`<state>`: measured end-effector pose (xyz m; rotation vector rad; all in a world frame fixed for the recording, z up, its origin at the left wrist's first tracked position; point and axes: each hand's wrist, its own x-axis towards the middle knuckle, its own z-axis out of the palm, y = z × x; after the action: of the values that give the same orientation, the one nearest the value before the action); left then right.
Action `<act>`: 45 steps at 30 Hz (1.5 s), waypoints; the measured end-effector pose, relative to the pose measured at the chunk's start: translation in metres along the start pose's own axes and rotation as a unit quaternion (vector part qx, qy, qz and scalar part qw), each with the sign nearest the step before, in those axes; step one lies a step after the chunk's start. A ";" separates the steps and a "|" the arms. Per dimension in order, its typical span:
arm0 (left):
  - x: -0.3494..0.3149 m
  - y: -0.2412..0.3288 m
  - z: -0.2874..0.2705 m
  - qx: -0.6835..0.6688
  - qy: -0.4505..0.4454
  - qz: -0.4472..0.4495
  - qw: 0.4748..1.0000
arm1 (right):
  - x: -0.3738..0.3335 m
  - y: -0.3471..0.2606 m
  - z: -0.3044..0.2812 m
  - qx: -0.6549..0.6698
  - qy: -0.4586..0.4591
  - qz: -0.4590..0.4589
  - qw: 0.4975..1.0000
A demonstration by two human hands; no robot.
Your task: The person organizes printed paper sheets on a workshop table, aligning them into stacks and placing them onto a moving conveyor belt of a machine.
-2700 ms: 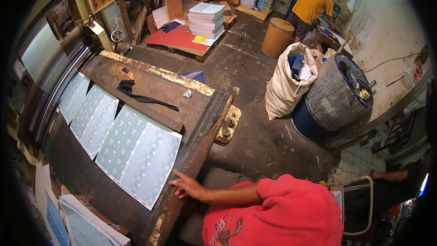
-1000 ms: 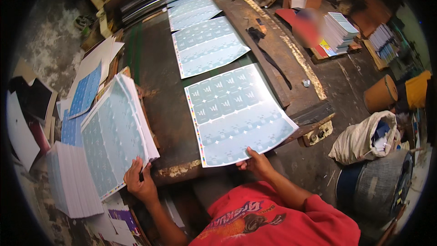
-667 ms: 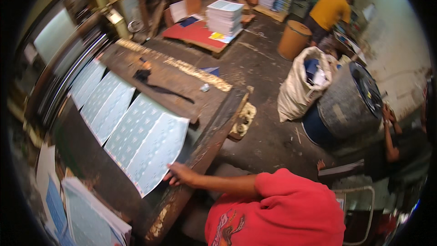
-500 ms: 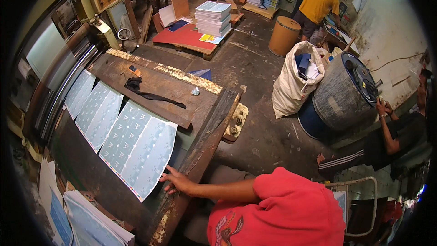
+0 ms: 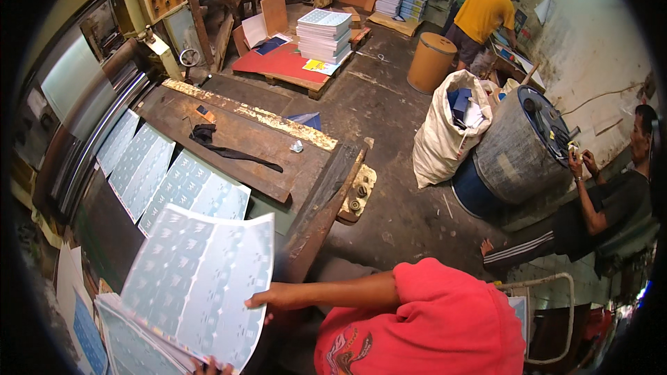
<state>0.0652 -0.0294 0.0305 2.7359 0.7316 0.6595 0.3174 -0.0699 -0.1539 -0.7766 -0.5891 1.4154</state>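
Note:
My right hand [image 5: 267,297] grips the right edge of a large printed sheet [image 5: 212,264], thumb on top and some fingers beneath. The sheet has pale blue-grey patterned panels and is lifted and slightly curved. At the bottom edge of the picture, fingertips of my left hand [image 5: 212,367] pinch the sheet's lower edge; the rest of that hand is cut off. Below the sheet's left side leans a stack of similar sheets [image 5: 132,337]. Farther up, overlapping printed sheets [image 5: 144,160] lie in a row from the metal rollers [image 5: 104,139] down the dark machine bed.
A wooden board [image 5: 243,149] carries a black cloth [image 5: 233,151]. A paper stack [image 5: 323,38] stands on a red-topped pallet [image 5: 257,64]. To the right are a white sack [image 5: 434,146], a large drum [image 5: 511,142], a brown barrel [image 5: 431,66] and two other people.
My right hand has taken the nearest sheet off the row and carried it toward me. My left hand's fingertips have come into view at its lower edge. Remaining sheets have shifted slightly.

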 end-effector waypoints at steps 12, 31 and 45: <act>-0.017 -0.086 -0.004 0.133 -0.020 -0.244 0.960 | -0.114 0.026 -0.028 -0.073 0.156 0.181 0.968; -0.018 -0.085 0.004 -0.113 0.268 -0.391 0.873 | -0.054 0.019 -0.030 0.076 0.222 0.107 0.966; -0.015 -0.027 -0.006 -0.075 0.166 -0.170 0.968 | -0.053 0.004 -0.011 0.058 0.234 0.018 0.970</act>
<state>0.0393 -0.0136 0.0210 2.3075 1.1388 1.0531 0.3186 -0.1243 -0.1598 -0.9897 -0.1271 1.2279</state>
